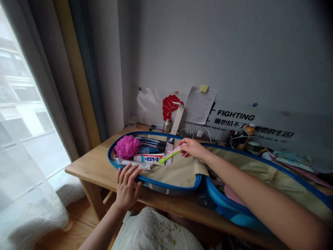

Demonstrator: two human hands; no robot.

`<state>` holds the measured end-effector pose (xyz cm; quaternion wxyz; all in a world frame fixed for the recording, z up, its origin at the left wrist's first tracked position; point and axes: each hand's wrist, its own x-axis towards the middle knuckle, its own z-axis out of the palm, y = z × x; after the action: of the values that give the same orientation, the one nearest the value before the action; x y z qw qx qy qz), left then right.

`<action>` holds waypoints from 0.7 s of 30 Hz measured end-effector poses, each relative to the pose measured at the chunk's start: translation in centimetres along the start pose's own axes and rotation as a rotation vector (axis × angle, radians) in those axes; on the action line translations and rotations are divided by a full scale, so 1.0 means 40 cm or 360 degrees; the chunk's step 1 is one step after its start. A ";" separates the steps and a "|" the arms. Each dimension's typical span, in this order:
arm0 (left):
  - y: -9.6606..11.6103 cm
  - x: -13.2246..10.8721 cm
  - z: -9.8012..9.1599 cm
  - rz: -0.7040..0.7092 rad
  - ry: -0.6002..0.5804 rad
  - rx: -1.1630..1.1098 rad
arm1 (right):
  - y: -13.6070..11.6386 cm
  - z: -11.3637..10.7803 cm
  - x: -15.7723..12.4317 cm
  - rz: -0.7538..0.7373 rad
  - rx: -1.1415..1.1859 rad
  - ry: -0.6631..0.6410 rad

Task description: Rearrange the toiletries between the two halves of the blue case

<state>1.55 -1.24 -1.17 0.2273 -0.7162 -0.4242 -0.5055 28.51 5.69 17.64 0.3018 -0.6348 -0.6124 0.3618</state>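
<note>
Your right hand (192, 148) pinches pink end of green-and-pink tube (170, 155), low over open blue suitcase (166, 184) on table (88, 166), tip just beside toothpaste box (148, 158). Your left hand (127, 185) lies open, fingers spread, on suitcase's near rim, holding nothing. Best steady rim, lay tube flat alongside toothpaste, clear of pink bath puff (127, 146).

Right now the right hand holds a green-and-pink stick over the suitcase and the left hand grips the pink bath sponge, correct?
No. In the head view the left hand rests on the suitcase rim, apart from the pink bath sponge; the right hand does hold the green-and-pink stick.
</note>
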 end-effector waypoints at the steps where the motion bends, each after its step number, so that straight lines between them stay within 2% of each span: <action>1: 0.001 0.001 0.000 -0.0003 0.0001 -0.0001 | 0.003 -0.003 0.009 -0.0002 -0.0015 0.0029; 7: 0.005 0.005 0.000 0.0006 0.0011 0.0001 | 0.035 -0.040 0.074 -0.0062 -0.0207 0.0207; 12: 0.005 0.005 0.000 0.0007 0.0011 0.0012 | 0.025 -0.052 0.142 -0.0221 -0.0487 0.0084; 16: 0.004 0.004 0.000 0.0003 0.0010 0.0021 | -0.002 -0.029 0.201 -0.0293 -0.0735 -0.0039; 21: 0.000 -0.003 0.004 -0.0019 -0.0011 0.0023 | -0.011 0.032 0.252 -0.0314 -0.0978 -0.0084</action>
<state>1.62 -1.14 -1.34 0.2279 -0.7137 -0.4329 -0.5013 27.08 15.66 16.37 0.1138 -0.6242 -0.7592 0.1452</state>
